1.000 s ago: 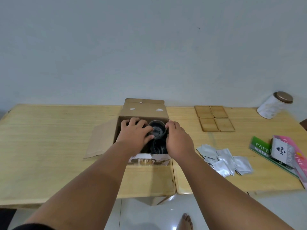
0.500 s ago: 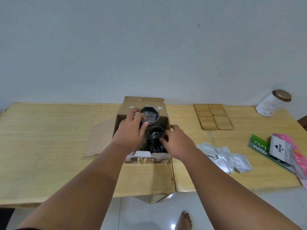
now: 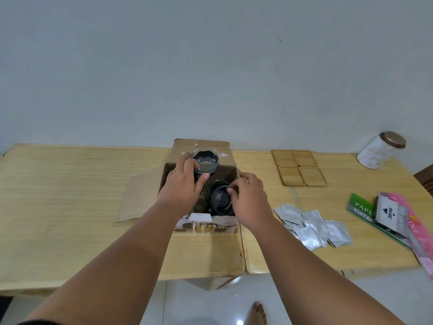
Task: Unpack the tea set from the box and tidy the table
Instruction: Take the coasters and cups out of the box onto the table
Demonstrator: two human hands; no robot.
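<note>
An open cardboard box (image 3: 140,195) stands on the wooden table (image 3: 70,184) in front of me. My left hand (image 3: 182,186) holds a small clear glass cup (image 3: 205,160) lifted above the box's far side. My right hand (image 3: 248,200) pinches the rim of a second glass cup (image 3: 220,199) that sits inside the box. More dark glassware lies deeper in the box, mostly hidden by my hands.
Several square wooden coasters (image 3: 298,167) lie right of the box. Silver foil sachets (image 3: 311,225) are piled near the front edge. A white jar with a brown lid (image 3: 380,150) lies at the far right, with green and pink stationery packs (image 3: 389,216) below it.
My left hand has lifted one glass cup up out of the box toward its far side. My right hand has moved onto the rim of a second cup inside.
</note>
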